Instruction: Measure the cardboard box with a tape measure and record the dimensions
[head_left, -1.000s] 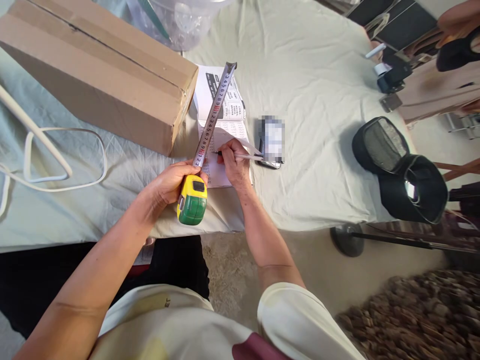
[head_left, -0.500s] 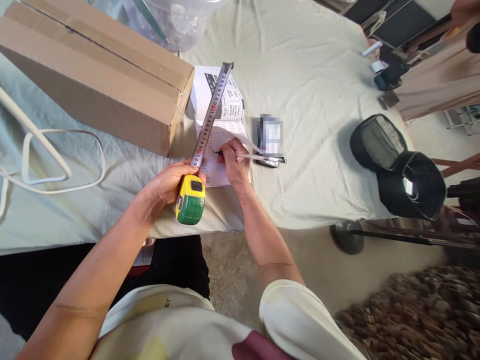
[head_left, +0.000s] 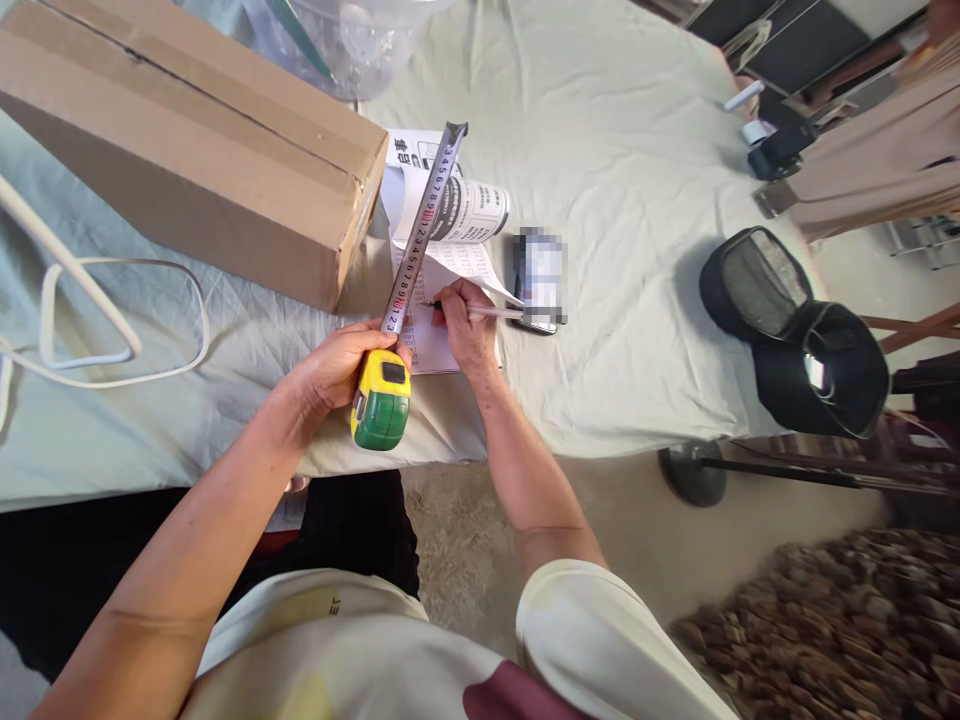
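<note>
My left hand (head_left: 349,362) is closed on a tape measure (head_left: 382,408) with a yellow and green case. Its metal blade is pulled out and slants up across an open booklet (head_left: 442,345) of printed pages. In my right hand (head_left: 469,322) is a slim pen (head_left: 495,312), its dark tip at the page beside the blade. The booklet's upper leaves curl over and partly lie under the blade. Just right of the booklet lies a phone (head_left: 538,285), its screen blurred out.
A large cardboard box (head_left: 187,150) stands left of the booklet, with a clear plastic tub (head_left: 352,50) behind it. White cable (head_left: 202,310) loops at the left. An open black case (head_left: 817,365) sits at the table's right edge. Another person's clothed part (head_left: 862,190) shows beyond.
The booklet's upper leaves have curled further over to the right, showing other print. The pen's far end has swung slightly. Both hands stay nearly in place.
</note>
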